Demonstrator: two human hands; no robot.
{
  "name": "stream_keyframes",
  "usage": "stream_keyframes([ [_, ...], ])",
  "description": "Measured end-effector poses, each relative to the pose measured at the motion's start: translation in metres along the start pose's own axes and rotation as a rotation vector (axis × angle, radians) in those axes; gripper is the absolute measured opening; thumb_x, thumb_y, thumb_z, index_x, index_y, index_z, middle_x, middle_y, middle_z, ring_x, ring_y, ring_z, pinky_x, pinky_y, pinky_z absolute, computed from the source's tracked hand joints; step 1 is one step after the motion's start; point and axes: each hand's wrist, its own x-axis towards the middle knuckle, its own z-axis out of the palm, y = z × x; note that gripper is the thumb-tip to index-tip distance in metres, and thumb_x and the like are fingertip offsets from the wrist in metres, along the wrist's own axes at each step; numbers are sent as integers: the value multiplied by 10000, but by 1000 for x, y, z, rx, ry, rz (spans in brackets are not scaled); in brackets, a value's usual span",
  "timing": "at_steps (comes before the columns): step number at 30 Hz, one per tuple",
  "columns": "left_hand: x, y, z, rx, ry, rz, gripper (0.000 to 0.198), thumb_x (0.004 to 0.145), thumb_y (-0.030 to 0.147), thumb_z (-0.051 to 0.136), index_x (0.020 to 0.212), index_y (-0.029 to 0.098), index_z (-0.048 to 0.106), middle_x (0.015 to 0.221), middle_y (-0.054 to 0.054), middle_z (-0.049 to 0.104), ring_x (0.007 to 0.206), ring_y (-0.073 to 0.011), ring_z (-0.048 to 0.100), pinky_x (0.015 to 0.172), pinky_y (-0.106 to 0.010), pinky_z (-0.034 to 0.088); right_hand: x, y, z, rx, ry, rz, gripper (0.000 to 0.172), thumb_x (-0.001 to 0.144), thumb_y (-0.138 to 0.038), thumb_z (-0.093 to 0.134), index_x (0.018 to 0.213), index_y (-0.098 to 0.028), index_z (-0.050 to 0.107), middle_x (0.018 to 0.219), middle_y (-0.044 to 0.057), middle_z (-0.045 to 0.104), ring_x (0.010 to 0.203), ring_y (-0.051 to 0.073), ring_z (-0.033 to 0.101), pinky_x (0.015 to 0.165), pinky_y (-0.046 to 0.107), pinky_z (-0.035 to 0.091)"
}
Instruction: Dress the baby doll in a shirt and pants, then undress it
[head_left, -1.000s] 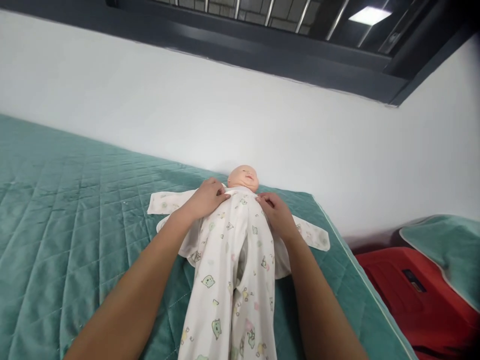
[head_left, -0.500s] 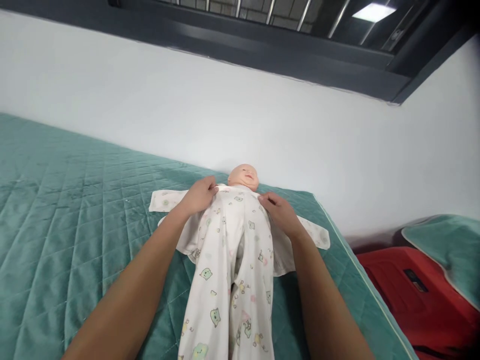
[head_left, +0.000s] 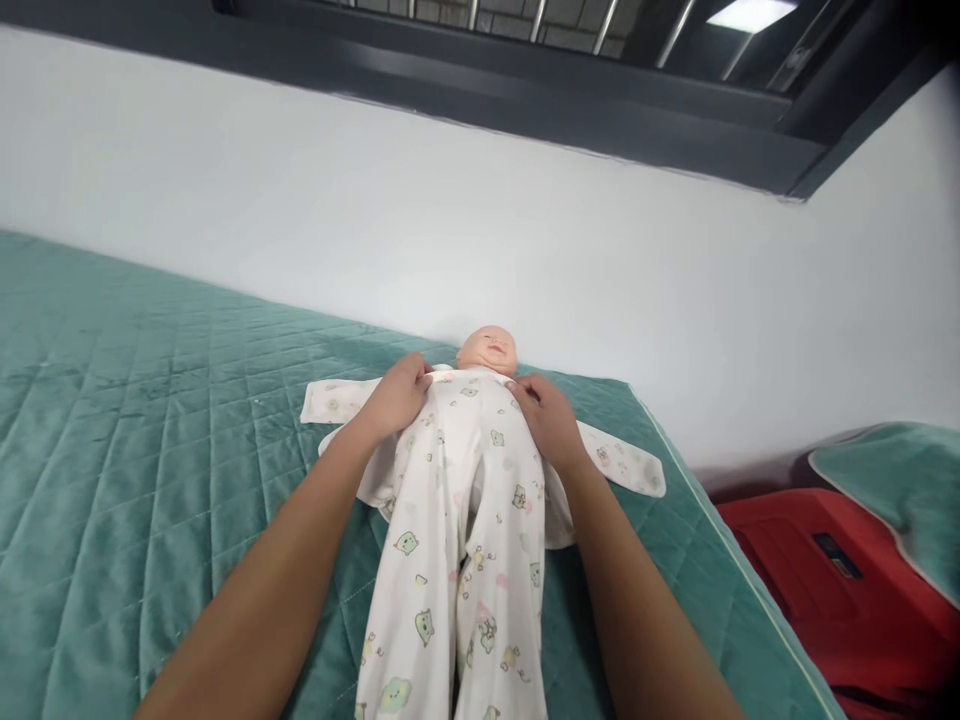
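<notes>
A baby doll (head_left: 489, 348) lies on its back, its head close to the wall. White printed baby pants (head_left: 450, 480) cover its front from the chest down, the legs stretching toward me. Beneath them a white printed baby top (head_left: 626, 465) is spread out, with a sleeve to either side. My left hand (head_left: 403, 393) is closed on the upper left edge of the pants, by the doll's shoulder. At the upper right edge, my right hand (head_left: 547, 415) pinches the pants between thumb and fingers. The doll's body and limbs are hidden under the cloth.
A green quilted cover (head_left: 187, 430) lies under everything, with its piped edge on the right. Beyond that edge is a red plastic object (head_left: 832, 590), partly under green cloth (head_left: 900, 490). A white wall (head_left: 420, 220) and a dark window frame (head_left: 525, 100) stand behind.
My right hand has shifted slightly left and up along the top edge of the pants, and more of the right sleeve shows. My left hand stays nearly where it was.
</notes>
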Motion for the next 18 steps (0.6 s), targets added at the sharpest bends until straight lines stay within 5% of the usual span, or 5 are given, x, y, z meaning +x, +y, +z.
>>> stream_keyframes([
  [4, -3, -3, 3, 206, 98, 114, 161, 913, 173, 401, 984, 168, 545, 1076, -110, 611, 1043, -257, 529, 915, -401, 425, -3, 11, 1, 142, -42, 40, 343, 915, -526, 472, 780, -221, 551, 1005, 28, 680, 962, 206, 590, 877, 344, 406],
  [8, -3, -11, 3, 368, 104, 46, 173, 919, 206, 429, 1013, 195, 573, 1105, -106, 631, 1094, -298, 505, 916, -438, 414, -6, 16, 0, 191, -67, 68, 342, 909, -536, 474, 866, -221, 600, 1119, 45, 681, 1042, 224, 597, 925, 372, 411],
  [18, -2, -5, 4, 148, -8, 101, 218, 949, 371, 442, 881, 215, 578, 1058, -53, 637, 1051, -251, 535, 927, -408, 403, -6, 22, 0, 208, -69, 47, 324, 908, -517, 477, 813, -224, 577, 1195, 44, 671, 1093, 230, 595, 969, 399, 413],
])
